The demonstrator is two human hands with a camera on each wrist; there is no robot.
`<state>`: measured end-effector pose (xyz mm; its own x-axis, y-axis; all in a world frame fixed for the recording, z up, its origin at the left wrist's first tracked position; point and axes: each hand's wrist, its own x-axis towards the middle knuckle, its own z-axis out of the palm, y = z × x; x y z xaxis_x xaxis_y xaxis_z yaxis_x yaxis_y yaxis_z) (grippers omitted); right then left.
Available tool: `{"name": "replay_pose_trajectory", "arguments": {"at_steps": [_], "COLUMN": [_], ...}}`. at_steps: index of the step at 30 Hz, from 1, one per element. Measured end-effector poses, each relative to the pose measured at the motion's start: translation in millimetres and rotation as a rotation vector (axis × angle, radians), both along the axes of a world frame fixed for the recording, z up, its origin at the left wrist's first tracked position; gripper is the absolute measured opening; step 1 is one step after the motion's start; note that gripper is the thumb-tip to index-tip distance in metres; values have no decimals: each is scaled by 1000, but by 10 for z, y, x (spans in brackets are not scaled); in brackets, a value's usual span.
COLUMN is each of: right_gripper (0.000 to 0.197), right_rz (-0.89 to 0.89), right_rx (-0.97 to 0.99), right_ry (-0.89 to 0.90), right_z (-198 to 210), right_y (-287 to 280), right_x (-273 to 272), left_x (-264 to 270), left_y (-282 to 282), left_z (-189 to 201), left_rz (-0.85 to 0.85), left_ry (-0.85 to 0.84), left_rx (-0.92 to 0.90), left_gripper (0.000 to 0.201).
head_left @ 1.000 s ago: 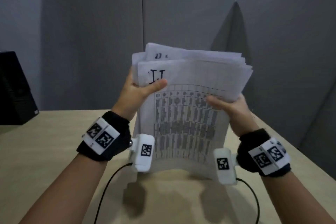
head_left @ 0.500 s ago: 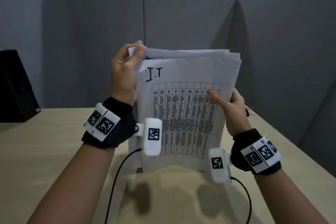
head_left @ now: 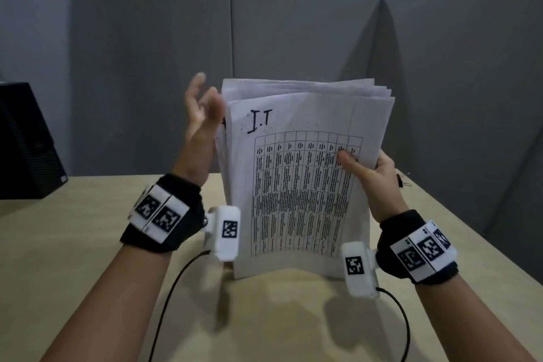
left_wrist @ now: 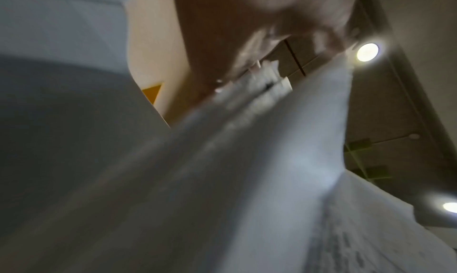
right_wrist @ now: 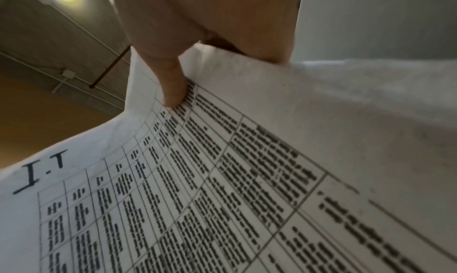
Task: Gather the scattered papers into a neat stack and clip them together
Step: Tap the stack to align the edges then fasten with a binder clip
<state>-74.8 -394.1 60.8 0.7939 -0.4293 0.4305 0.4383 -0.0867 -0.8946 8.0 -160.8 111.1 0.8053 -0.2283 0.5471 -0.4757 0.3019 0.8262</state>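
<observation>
Papers (head_left: pixel 296 185) stand upright on the desk (head_left: pixel 88 258), bottom edge resting on the surface, between the two hands. Front sheet shows a printed table with handwritten "I.T" at the top left. Top edges are uneven, several sheets fanned behind the front one, so the stack is not yet squared.

Right hand (head_left: pixel 373 173) grips the stack's right edge, thumb across the front sheet on the table's upper right, fingers behind. The right wrist view confirms it: thumb (right_wrist: pixel 173 82) pressed on the print, paper (right_wrist: pixel 222 179) bowing under it.

Left hand (head_left: pixel 202 120) is raised beside the stack's upper left edge, fingers released and spread, palm facing the paper edge. It is blurred; I cannot tell whether it touches the sheets. The left wrist view is heavily smeared: paper edges (left_wrist: pixel 247 140) run close under the hand (left_wrist: pixel 247 13), nothing gripped.

A small dark clip-like item (head_left: pixel 400 180) lies on the desk just behind the right hand, too small to tell exactly what it is.

A black box (head_left: pixel 26 144) sits at far left on the desk. Grey partition panels (head_left: pixel 305 23) close in the back and sides. Both wrists carry black bands with white marker blocks and cabled cameras.
</observation>
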Motion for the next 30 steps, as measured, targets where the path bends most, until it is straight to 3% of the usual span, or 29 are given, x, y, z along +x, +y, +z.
{"name": "replay_pose_trajectory", "arguments": {"at_steps": [2, 3, 5, 7, 8, 10, 11, 13, 14, 16, 18, 21, 25, 28, 30], "right_gripper": [42, 48, 42, 43, 43, 17, 11, 21, 39, 60, 58, 56, 39, 25, 24], "right_rz": [40, 59, 69, 29, 6, -19, -20, 10, 27, 35, 15, 15, -73, -116, -159], "right_rx": [8, 6, 14, 50, 61, 77, 80, 38, 9, -31, -19, 16, -80, -255, -260], "right_ry": [13, 39, 54, -2, -25, -64, -76, -76, -66, -41, -69, -144, -280, -327, -366], "right_z": [-13, -36, -88, -155, -186, -221, -233, -241, -226, -135, 34, 361, 721, 813, 771], "right_y": [-7, 0, 53, 101, 116, 122, 113, 110, 119, 147, 163, 211, 236, 238, 201], "right_x": [-7, 9, 38, 57, 67, 56, 43, 21, 4, -16, -16, -45, -49, -16, 1], "left_x": [12, 32, 27, 55, 64, 92, 115, 140, 132, 91, 12, -57, -102, -135, -127], "left_y": [79, 79, -9, -87, -99, -102, -93, -57, -37, -33, -67, -92, -92, -118, -104], "left_z": [-172, -255, -310, -219, -147, -16, 28, 49, 41, 7, 24, 154, 344, 313, 273], "left_rz": [-61, -78, -20, 48, 65, 78, 54, -45, -86, -41, 62, 108, 151, 195, 199], "left_ry": [-43, -69, -29, 91, 116, 116, 106, 138, 152, 132, 63, 14, 5, -51, -44], "left_rx": [86, 188, 337, 245, 175, 97, 90, 98, 129, 187, 172, -3, -74, -79, -137], "left_gripper": [137, 147, 154, 140, 122, 93, 93, 102, 97, 65, 41, 37, 7, 17, 18]}}
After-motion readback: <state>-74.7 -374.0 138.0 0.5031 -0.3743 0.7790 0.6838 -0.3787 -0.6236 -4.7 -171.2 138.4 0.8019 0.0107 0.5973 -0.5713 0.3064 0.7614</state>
